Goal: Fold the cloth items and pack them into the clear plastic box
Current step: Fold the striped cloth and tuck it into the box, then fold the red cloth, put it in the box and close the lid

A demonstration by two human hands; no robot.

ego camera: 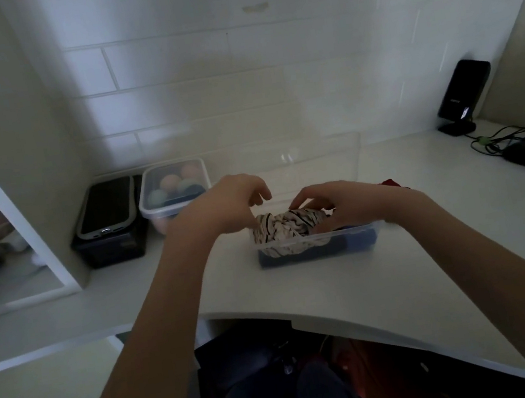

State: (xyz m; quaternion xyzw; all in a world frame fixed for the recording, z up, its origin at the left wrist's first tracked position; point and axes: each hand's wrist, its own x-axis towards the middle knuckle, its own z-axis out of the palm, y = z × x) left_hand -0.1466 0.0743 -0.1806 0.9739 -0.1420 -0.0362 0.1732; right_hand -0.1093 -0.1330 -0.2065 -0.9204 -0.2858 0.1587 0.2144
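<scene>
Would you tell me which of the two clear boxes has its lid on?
The back-left box holding pastel balls; the box under the hands is open, holding cloth.

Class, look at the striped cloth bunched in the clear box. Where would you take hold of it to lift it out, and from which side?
Grip the striped cloth at its bunched top, which rises above the rim of the clear box. Come from above: the box walls block its sides, and a dark blue cloth lies beneath. Both the left hand and right hand already rest there.
</scene>
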